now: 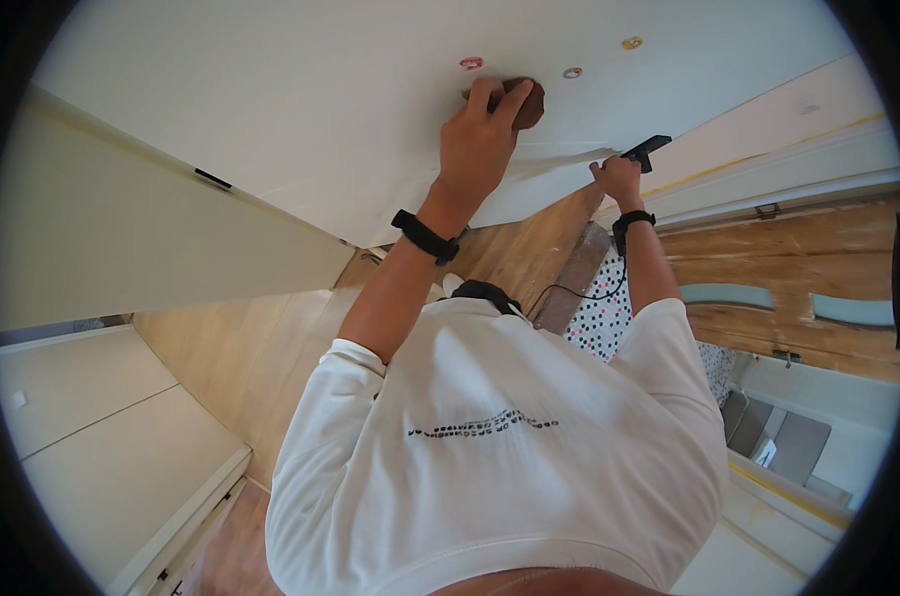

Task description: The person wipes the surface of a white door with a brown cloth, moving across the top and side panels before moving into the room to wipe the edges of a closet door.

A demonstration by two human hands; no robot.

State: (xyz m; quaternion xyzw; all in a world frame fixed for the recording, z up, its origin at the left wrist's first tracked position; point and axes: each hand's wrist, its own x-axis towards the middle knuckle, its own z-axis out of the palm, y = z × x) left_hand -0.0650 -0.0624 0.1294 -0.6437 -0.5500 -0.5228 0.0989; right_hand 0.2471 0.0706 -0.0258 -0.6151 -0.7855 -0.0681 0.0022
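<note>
My left hand (pixel 479 141) presses a dark brown round pad (pixel 529 104), perhaps a cloth or sponge, against a white door panel (pixel 330 97). Its fingers are spread over the pad, and part of it is hidden beneath them. A pink round sticker (pixel 471 63) sits just above the fingers. Two more stickers, a grey one (pixel 572 73) and a yellow one (pixel 631 43), lie to the right. At the door's lower right edge, my right hand (pixel 618 179) is curled on a black door handle (pixel 647 153). Both wrists wear black bands.
A cream panel (pixel 167 223) stands at left, above a wood-look floor (pixel 271 357). White cabinets (pixel 107 402) fill the lower left. On the right are a brown threshold (pixel 580 268), dotted flooring (pixel 599 313) and a worn wooden door (pixel 777 261). A thin black cable (pixel 569 290) hangs near my right arm.
</note>
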